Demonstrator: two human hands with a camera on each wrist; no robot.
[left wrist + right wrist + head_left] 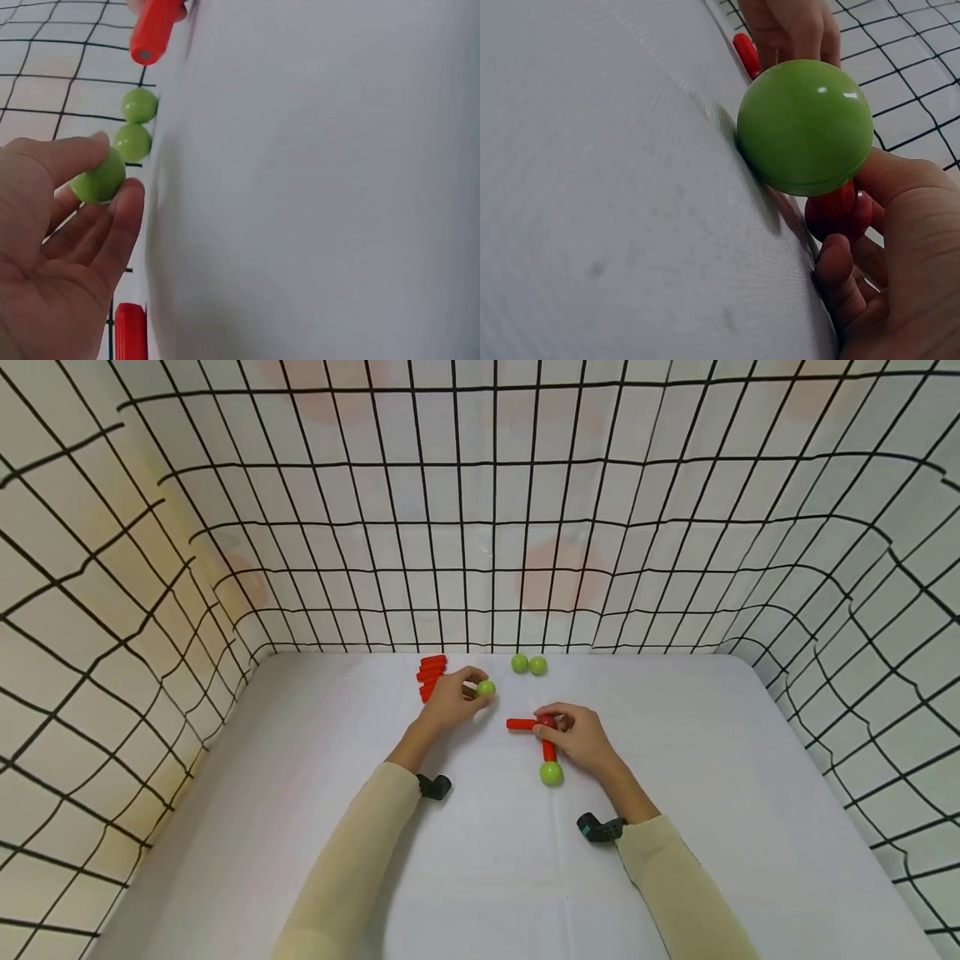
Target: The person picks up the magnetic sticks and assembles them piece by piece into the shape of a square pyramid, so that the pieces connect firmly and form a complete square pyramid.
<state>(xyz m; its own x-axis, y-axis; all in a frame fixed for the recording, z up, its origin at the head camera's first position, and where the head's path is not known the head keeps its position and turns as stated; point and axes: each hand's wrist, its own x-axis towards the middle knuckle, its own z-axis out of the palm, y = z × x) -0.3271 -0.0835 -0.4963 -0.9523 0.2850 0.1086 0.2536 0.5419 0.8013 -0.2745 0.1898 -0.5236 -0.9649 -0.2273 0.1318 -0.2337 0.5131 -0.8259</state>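
While the left hand [448, 700] pinched a green ball [486, 688] at its fingertips' three o'clock, the right hand [581, 739] gripped the red rod joint [547, 723]. Its fingers curled around it at nine o'clock.

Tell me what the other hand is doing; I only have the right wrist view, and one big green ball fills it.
Observer: The left hand pinches a separate green ball between thumb and fingertips.
Operator: Any spare balls left?
Observer: Two loose green balls lie side by side at the far edge of the table, near the netting.
Operator: And spare rods?
Observer: A small pile of red rods lies behind the left hand, also at the far edge.
Operator: What does my piece look like overall?
Observer: The right hand holds a red joint where two red sticks meet at an angle; the big ball caps the near stick.
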